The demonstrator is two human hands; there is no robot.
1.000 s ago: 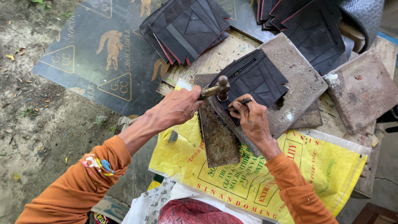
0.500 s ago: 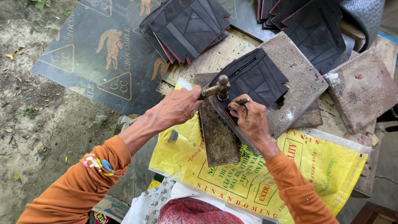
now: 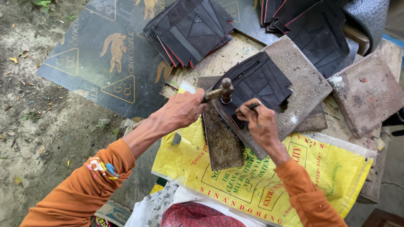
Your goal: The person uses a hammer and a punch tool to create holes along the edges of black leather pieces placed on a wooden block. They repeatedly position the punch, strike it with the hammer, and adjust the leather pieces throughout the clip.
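Nearest: yellow printed sack point(image 3: 261, 185) spread over the desk point(image 3: 219, 63). Left hand point(image 3: 182, 110), fingers wrapped tight round the handle of a small hammer point(image 3: 223, 90), head poised just above the work. Right hand point(image 3: 257, 120), fingers pinching a thin dark punch point(image 3: 251, 107) upright on the edge of a black stitched panel point(image 3: 261, 80), lying on a stone slab point(image 3: 303, 84). Punching step in hand, apparently; next blow wants the punch steady. Beyond: stacks of similar black panels point(image 3: 189, 29).
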